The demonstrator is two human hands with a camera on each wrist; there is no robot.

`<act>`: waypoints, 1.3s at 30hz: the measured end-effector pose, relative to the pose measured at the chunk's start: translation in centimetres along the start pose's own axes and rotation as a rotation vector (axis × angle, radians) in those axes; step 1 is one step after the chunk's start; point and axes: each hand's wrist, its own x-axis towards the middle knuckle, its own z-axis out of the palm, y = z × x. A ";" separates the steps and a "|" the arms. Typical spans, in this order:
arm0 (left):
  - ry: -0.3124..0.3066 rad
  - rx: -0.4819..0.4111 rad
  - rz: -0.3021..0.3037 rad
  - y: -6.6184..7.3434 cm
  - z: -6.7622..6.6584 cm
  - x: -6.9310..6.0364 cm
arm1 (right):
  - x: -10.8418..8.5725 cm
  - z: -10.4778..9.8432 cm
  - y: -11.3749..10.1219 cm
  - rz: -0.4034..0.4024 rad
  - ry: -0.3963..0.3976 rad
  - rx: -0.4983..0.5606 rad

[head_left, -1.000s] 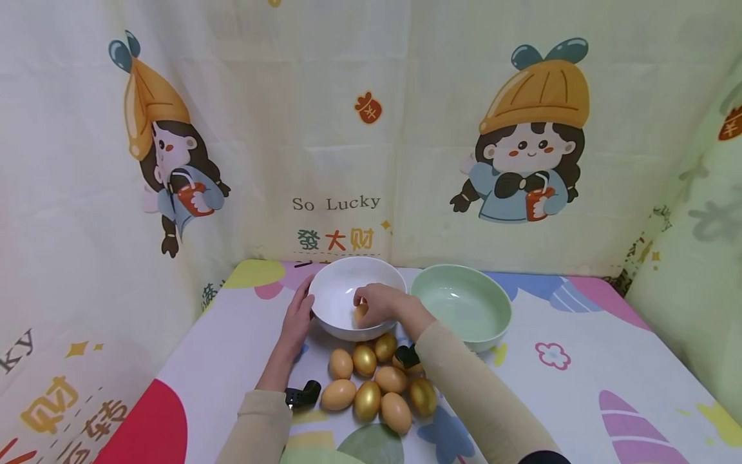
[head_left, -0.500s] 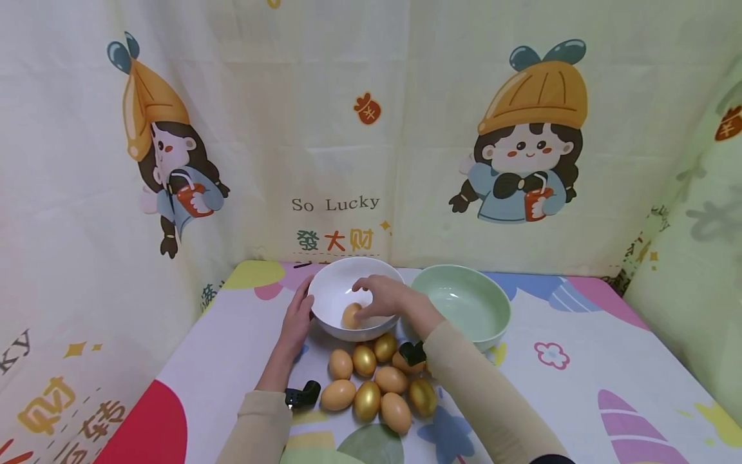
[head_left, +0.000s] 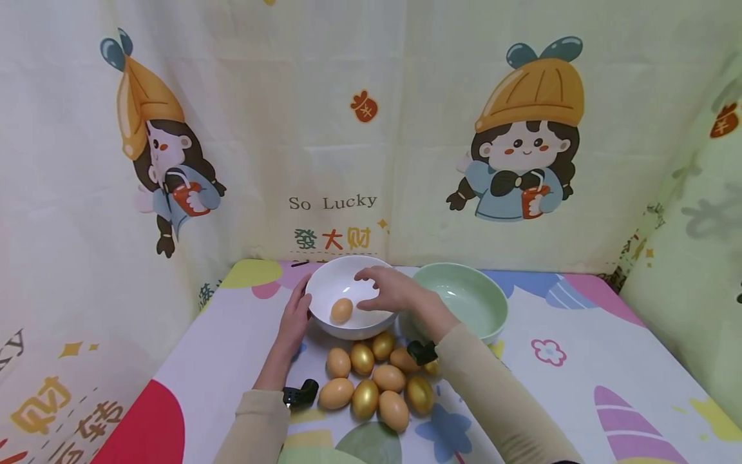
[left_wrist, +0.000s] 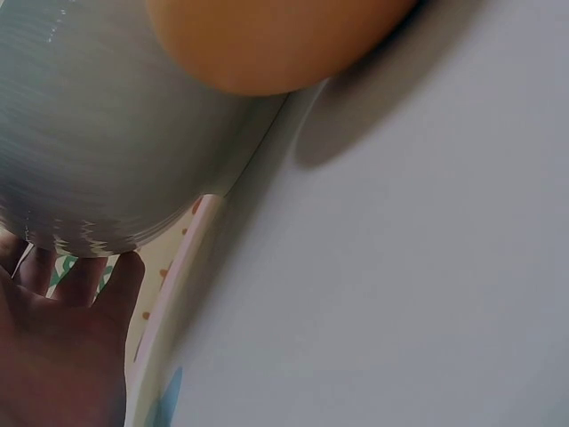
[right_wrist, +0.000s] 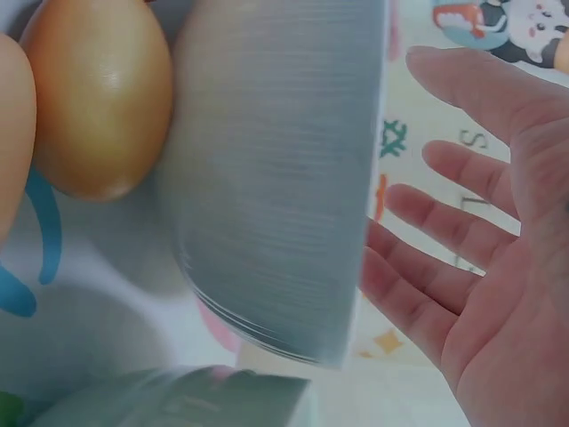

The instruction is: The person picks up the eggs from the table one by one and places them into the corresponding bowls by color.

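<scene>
A brown egg lies inside the white bowl, apart from both hands. My right hand hovers over the right part of that bowl, thumb and fingers spread and holding nothing; the right wrist view shows the fingers extended past the rim. Against the bowl's left outer side rests my left hand, and the left wrist view has its fingers touching the wall from outside. On the table in front of the bowl, brown eggs and golden eggs lie in a cluster.
A pale green bowl stands close at the right of the white one. The table wears a colourful printed cloth. Behind it hangs a cartoon-printed curtain. My right forearm crosses above the table, near the right-hand eggs.
My right hand has let go of the brown egg inside the white bowl and drawn slightly up and right, its fingers spreading. The egg has shifted left. My left hand stays at the bowl.
</scene>
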 end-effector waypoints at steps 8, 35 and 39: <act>0.004 0.005 0.010 0.3 0.0 -0.1 | -1.7 -1.0 -0.8 -0.079 0.069 -0.019; -0.011 -0.005 0.011 0.3 -0.1 0.1 | -7.9 -1.6 -2.2 -0.169 0.101 -0.082; -0.013 -0.012 0.009 0.2 0.0 -0.1 | -8.6 -1.3 -1.8 -0.170 0.103 -0.078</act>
